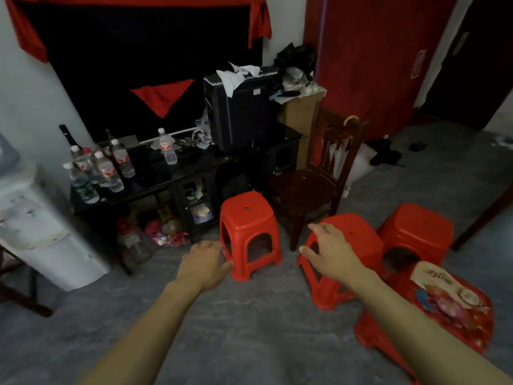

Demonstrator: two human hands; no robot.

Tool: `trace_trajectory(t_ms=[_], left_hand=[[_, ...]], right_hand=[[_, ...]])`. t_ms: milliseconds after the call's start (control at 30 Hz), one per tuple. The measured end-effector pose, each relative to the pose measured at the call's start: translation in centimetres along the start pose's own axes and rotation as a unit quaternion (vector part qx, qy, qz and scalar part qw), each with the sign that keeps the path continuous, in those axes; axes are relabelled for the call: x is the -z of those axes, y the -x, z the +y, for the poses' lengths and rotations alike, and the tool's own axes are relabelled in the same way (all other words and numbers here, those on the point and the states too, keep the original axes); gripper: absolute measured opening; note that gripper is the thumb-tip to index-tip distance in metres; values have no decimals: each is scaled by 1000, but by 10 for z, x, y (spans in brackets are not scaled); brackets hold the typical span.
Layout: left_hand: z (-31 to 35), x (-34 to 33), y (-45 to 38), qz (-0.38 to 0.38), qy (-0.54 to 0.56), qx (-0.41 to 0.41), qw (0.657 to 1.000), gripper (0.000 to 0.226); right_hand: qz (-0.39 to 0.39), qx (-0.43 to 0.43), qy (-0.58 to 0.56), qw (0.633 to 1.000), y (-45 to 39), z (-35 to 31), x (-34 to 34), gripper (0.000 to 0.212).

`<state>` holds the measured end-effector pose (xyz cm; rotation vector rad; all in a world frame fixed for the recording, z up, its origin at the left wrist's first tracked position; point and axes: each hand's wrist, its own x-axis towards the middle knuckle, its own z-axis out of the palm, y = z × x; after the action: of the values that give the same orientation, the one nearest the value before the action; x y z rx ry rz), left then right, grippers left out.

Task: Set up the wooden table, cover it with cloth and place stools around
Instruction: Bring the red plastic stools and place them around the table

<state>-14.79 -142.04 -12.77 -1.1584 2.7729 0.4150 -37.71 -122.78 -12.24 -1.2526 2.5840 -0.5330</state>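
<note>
Before red stools (248,232), both hands (331,252) open.

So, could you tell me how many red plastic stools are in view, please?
3 clearly: one upright by the left hand, one tilted under the right hand, one behind it. The cloth-draped red shape at the lower right may hide another.

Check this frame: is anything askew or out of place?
Yes. The middle stool under the right hand leans over, unlike the upright stool by the left hand. Litter lies by the cabinet.
</note>
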Motion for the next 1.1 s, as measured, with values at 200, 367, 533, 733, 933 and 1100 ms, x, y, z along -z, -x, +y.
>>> trace_trajectory(t_ms=[200, 367, 533, 733, 933, 1100], left_hand=[[6, 21, -97, 1, 1, 44, 999, 56], [1, 21, -170, -17, 56, 79, 995, 56], [-23, 6, -257, -34, 98, 90, 990, 58], [-97, -59, -415, -68, 188, 111, 973, 60], [-102, -37, -487, -73, 177, 105, 976, 71], [-123, -69, -535, -106, 192, 137, 966, 78]], right_hand=[[-34, 20, 22, 999, -121, 7, 12, 71], [-70, 19, 27, 997, -209, 11, 0, 72], [-102, 6, 31, 994, -305, 7, -26, 73], [-109, -31, 17, 993, -419, -7, -42, 68], [-114, -23, 27, 993, -499, -17, -54, 64], [-154, -34, 22, 987, -534, -8, -71, 65]])
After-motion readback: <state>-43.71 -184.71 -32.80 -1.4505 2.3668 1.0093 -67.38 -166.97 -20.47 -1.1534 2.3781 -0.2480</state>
